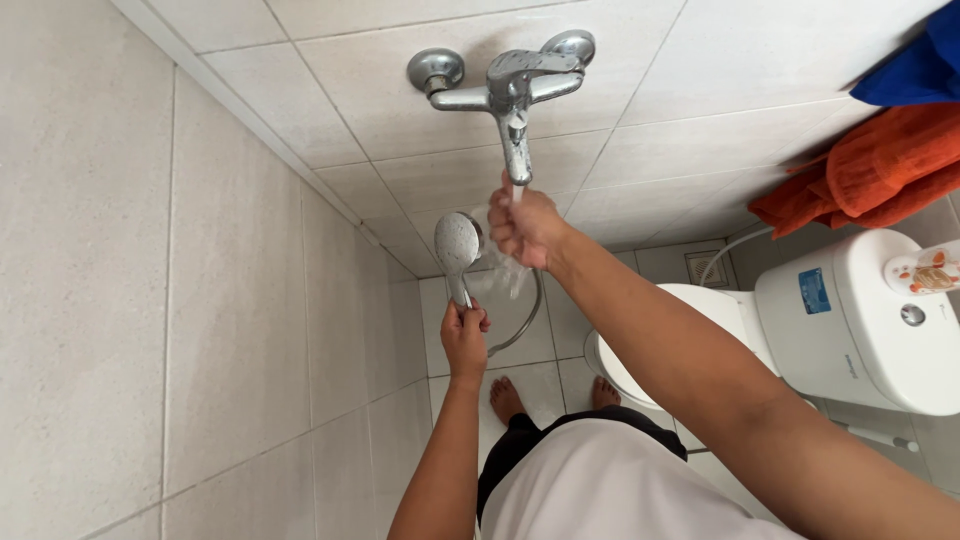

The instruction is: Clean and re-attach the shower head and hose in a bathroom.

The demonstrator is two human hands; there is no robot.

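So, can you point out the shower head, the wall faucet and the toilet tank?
shower head [457, 243]: head view, on its round spray face.
wall faucet [517, 85]: head view, on the chrome mixer body.
toilet tank [850, 320]: head view, on its white front wall.

We are seeing the chrome hand shower head [458, 245], round face turned toward the camera, standing upright on its handle just below the wall-mounted chrome tap [513, 85], its hose [522, 325] looping down behind, water streaming beside it.
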